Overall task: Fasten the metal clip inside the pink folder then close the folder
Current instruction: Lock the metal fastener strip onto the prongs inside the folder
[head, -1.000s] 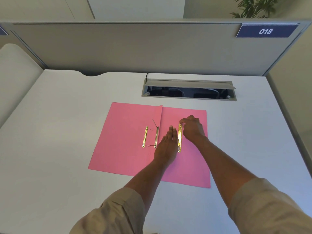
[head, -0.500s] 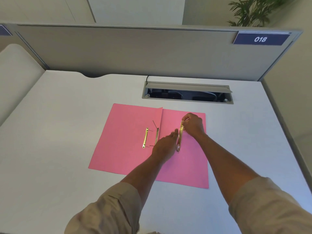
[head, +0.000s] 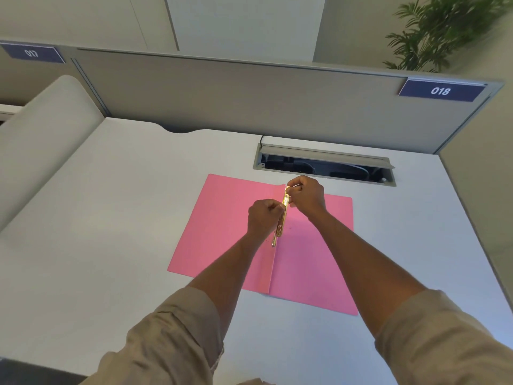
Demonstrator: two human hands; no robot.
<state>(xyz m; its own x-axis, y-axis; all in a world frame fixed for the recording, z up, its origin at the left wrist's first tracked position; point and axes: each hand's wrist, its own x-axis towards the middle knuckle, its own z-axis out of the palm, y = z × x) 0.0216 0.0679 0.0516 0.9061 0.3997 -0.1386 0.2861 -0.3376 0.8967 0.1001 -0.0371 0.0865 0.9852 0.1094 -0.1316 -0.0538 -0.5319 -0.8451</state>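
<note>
Over folder (head: 227, 223), hands pinching clip (head: 283, 215)

An open-plan office is shown. A white desk (head: 116, 207) is enclosed by grey partition panels (head: 249, 101), on which numbered workstation plates reading 018 (head: 440, 91) and 017 (head: 31, 53) are mounted. A cable access tray (head: 324, 166) with a hinged flap is set into the desktop, with dark cabling visible inside. A potted plant (head: 441, 31) is seen beyond the partition, against plain pale walls.
</note>
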